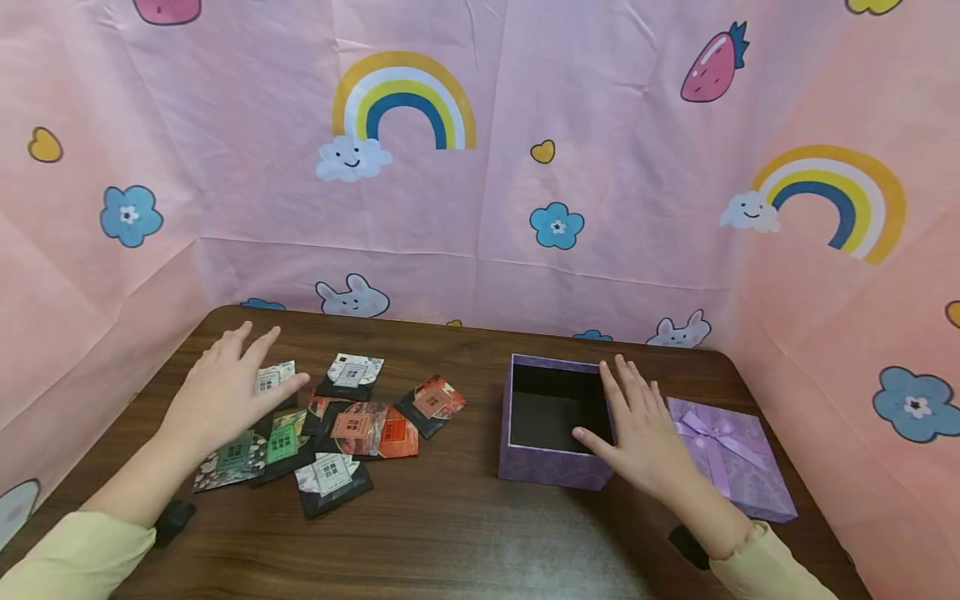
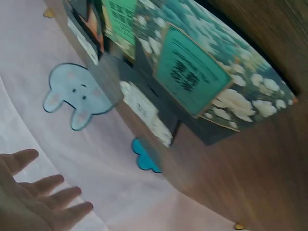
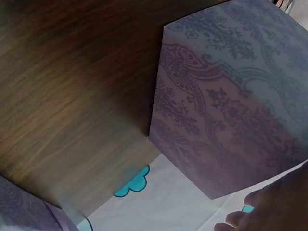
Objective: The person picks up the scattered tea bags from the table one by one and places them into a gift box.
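Observation:
My left hand (image 1: 225,387), fingers spread, hovers over the left end of a loose pile of flat printed packets. Among them are a green-labelled packet (image 1: 282,442), a floral packet with a teal label (image 2: 192,72), a white-and-black packet (image 1: 351,375) and an orange-red packet (image 1: 433,403). On the other side, my right hand (image 1: 641,429) reaches over the right wall of an uncovered purple patterned box (image 1: 555,467), fingers extended. The box's black inside shows nothing in it. In the right wrist view the box's patterned side (image 3: 216,110) stands close to the fingers.
The purple lid (image 1: 738,467) with a ribbon bow lies right of the box, near the table's right edge. A brown wooden table (image 1: 420,533) carries everything. Pink printed cloth (image 1: 480,192) hangs behind and along both sides.

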Tool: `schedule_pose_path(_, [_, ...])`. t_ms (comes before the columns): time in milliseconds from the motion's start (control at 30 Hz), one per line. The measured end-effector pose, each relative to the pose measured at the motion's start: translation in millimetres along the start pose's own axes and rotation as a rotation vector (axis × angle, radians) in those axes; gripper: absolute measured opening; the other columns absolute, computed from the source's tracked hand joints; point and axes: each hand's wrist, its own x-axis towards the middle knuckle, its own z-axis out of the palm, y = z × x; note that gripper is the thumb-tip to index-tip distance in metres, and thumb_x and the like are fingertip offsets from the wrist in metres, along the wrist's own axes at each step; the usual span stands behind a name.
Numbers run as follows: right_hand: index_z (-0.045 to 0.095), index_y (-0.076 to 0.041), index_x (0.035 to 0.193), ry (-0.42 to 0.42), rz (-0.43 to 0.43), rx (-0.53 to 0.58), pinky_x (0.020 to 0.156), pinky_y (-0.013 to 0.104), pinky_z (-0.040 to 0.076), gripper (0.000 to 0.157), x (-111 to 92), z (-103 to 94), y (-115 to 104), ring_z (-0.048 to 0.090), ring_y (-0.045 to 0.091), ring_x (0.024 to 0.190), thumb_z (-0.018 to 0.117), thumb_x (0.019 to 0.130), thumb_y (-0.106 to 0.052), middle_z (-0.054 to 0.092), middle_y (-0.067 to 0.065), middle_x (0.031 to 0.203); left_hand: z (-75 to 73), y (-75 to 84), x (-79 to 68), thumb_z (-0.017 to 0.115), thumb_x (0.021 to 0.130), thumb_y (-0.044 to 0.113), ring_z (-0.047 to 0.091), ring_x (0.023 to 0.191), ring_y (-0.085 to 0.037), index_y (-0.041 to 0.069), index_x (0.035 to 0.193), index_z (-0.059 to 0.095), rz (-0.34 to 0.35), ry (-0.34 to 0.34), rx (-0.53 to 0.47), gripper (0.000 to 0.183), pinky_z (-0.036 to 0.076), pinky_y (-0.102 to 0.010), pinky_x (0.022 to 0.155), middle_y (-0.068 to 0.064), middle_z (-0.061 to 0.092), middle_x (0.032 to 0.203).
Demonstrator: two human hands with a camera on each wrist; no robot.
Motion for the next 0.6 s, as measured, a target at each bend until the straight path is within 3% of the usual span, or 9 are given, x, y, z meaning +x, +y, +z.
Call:
schedule_pose_path(300, [0.012, 0.001, 0.169, -0.080, 0.004, 0.008, 0.131, 0.064, 0.017, 0.103, 7.4, 3.8, 0.5, 0.013, 0.043, 0.165, 0.060, 0.102, -0.060, 0.010, 0.022, 0.178, 10.5, -45.9, 12.0, 0.055, 0.105, 0.061, 0.033, 0.144, -0.064, -0.007, 0.161, 0.033, -0.081, -0.044, -0.172, 0.092, 0.031, -0.081, 0.110, -0.042, 0.033, 0.159])
schedule_pose_path(600, [0.016, 0.006, 0.167, -0.111, 0.008, 0.028, 0.131, 0.063, 0.018, 0.100, 8.9, 5.5, 0.3, 0.017, 0.043, 0.164, 0.060, 0.103, -0.057, 0.014, 0.025, 0.177, 20.0, -80.3, 16.6, 0.058, 0.106, 0.055, 0.037, 0.138, -0.066, -0.009, 0.157, 0.040, -0.135, -0.078, -0.266, 0.084, 0.035, -0.080, 0.103, -0.045, 0.038, 0.154])
